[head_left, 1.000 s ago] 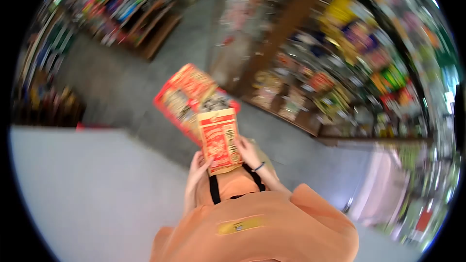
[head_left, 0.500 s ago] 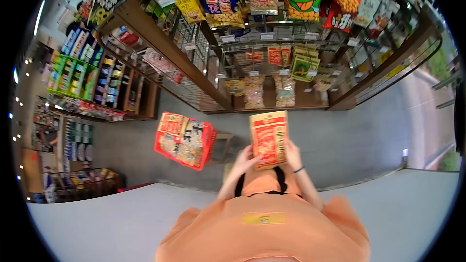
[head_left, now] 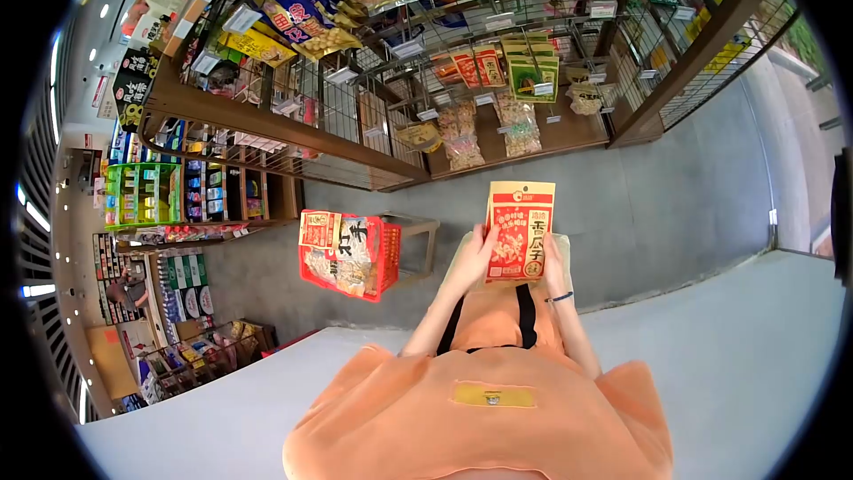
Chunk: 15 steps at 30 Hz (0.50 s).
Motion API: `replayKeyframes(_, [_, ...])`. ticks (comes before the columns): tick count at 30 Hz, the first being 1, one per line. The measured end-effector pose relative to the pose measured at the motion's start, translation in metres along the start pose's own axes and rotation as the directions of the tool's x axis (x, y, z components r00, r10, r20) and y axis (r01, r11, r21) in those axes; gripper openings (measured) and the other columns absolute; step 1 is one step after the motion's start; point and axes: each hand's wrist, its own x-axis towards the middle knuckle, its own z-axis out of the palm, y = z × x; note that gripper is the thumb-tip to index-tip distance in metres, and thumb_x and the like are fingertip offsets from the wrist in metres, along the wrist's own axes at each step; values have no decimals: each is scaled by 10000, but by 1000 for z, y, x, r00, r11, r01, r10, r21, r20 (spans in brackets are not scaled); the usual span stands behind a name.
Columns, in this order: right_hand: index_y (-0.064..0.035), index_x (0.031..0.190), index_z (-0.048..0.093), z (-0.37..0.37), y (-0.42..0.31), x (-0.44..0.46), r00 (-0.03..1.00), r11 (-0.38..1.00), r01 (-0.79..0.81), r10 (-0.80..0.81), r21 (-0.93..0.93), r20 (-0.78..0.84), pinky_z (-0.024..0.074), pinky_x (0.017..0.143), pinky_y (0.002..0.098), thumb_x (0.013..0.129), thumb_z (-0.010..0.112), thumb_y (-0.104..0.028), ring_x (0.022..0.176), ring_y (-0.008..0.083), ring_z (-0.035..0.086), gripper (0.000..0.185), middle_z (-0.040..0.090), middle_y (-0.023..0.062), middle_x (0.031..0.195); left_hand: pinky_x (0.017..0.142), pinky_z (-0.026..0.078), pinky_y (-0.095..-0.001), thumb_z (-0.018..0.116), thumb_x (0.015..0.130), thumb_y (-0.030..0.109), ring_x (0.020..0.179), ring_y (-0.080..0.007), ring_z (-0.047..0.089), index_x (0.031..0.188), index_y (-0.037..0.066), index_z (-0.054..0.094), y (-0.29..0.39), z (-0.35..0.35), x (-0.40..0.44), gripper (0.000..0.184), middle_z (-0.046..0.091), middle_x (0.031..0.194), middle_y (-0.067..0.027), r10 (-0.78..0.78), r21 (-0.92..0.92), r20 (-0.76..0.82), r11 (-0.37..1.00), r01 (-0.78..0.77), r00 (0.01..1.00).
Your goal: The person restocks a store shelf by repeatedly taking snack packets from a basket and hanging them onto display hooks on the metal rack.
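A tan and red bag of sunflower seeds (head_left: 522, 236) is held upright in front of my body, its printed front facing me. My left hand (head_left: 475, 260) is closed on its left edge, and my right hand (head_left: 554, 267) grips the lower right edge. The fingers behind the bag are hidden. To the left, a red shopping basket (head_left: 389, 258) holds several packets. Among them lie a red and tan bag (head_left: 320, 231) and a pale packet with dark lettering (head_left: 355, 244).
A low stool (head_left: 431, 244) stands by the basket. Ahead is a wood-framed wire rack (head_left: 302, 147) with hanging snack bags and clear nut bags (head_left: 462, 138) on its bottom shelf. More stocked shelves (head_left: 200, 187) stand at left; a white surface (head_left: 737, 329) is around me.
The view has turned, so the rack appears tilted and farther left. The seed bag sits more to the right and its front shows more squarely. Both hands still hold it.
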Motion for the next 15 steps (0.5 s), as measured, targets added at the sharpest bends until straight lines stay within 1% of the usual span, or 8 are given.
replayKeyframes(2, [41,1211,337,2,10,13,1000,995,7,-6,-96,11,260,945,251,874,369,-364,1145,159,333,528,367,117,1245,818,374,-299,364,858,401,958,-272,509,1045,-56,386,-9,-5,18,494,525,996,-213,61,-6,-45,998,-62,997])
replayKeyframes(4, [18,1229,323,18,-5,19,992,992,89,-96,88,83,253,950,252,874,368,-362,1153,166,325,522,356,109,1257,776,388,-324,388,855,379,928,-298,523,1024,-39,404,-8,-9,33,451,534,974,-224,151,-137,-143,976,-171,978])
replayKeyframes(5, [5,1244,300,24,-13,20,995,995,53,-61,90,83,242,957,256,873,368,-364,1161,173,317,528,343,108,1267,745,394,-299,404,856,368,864,-220,534,1010,-33,412,-9,-9,41,429,547,942,-183,214,-195,-229,945,-261,950])
replayKeyframes(6, [5,1244,300,29,-14,25,995,995,55,-62,80,80,242,957,256,873,368,-364,1161,173,317,528,343,108,1267,745,394,-299,404,856,368,864,-220,534,1010,-33,412,-3,-15,47,429,547,942,-183,214,-205,-228,943,-261,950])
replayKeyframes(9, [6,1250,288,43,-20,39,991,996,87,-83,-29,105,275,931,247,885,362,-315,1130,150,341,491,361,93,1249,682,400,-239,455,846,334,744,-95,482,986,0,449,6,-29,71,363,554,845,-86,100,-469,-286,853,-230,953])
replayKeyframes(12, [8,1253,277,61,-29,46,983,965,160,-135,-207,127,235,958,247,887,360,-303,1170,161,293,488,328,104,1274,645,407,-222,484,838,298,709,-71,485,924,4,487,0,-44,94,306,566,800,-50,113,-496,-299,830,-255,948])
replayKeyframes(14, [11,1238,299,69,-33,52,988,964,151,-139,-220,71,266,937,249,875,409,-250,1137,155,331,461,360,108,1245,625,410,-211,502,832,268,694,-53,485,897,-1,512,-1,-52,102,277,574,779,-35,83,-537,-288,811,-233,954])
replayKeyframes(15, [17,1187,346,73,-35,55,986,976,158,-148,-152,76,303,888,242,858,449,-223,1049,133,387,420,425,98,1156,641,416,-210,499,835,263,727,-54,496,939,-1,504,-6,-55,109,284,570,824,-39,121,-544,-257,802,-246,959])
